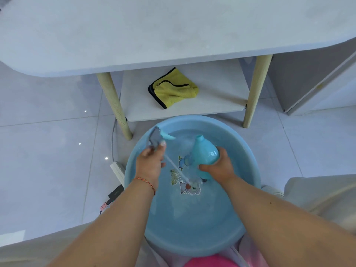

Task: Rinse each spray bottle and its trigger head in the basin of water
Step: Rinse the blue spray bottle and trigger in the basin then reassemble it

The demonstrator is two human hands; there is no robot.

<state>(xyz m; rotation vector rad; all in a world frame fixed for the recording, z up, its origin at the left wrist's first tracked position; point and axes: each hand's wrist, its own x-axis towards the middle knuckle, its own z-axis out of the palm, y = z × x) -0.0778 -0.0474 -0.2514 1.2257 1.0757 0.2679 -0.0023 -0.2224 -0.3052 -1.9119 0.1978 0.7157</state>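
Note:
A light blue basin (pixel 248 157) of water stands on the floor in front of me, with cartoon stickers on its bottom. My right hand (pixel 218 169) grips a turquoise spray bottle (pixel 204 151) by its base, open neck pointing away, tilted over the water. My left hand (pixel 150 162) holds the grey trigger head (pixel 155 137) with its turquoise trigger at the basin's far left rim. The head's white dip tube (pixel 176 166) slants down into the water toward the middle.
A white table (pixel 154 31) with pale wooden legs stands just beyond the basin; a yellow cloth (pixel 173 89) lies on its lower shelf. A white power strip (pixel 117 169) and a black adapter lie on the tiled floor left of the basin. Something pink (pixel 210 262) shows at the bottom edge.

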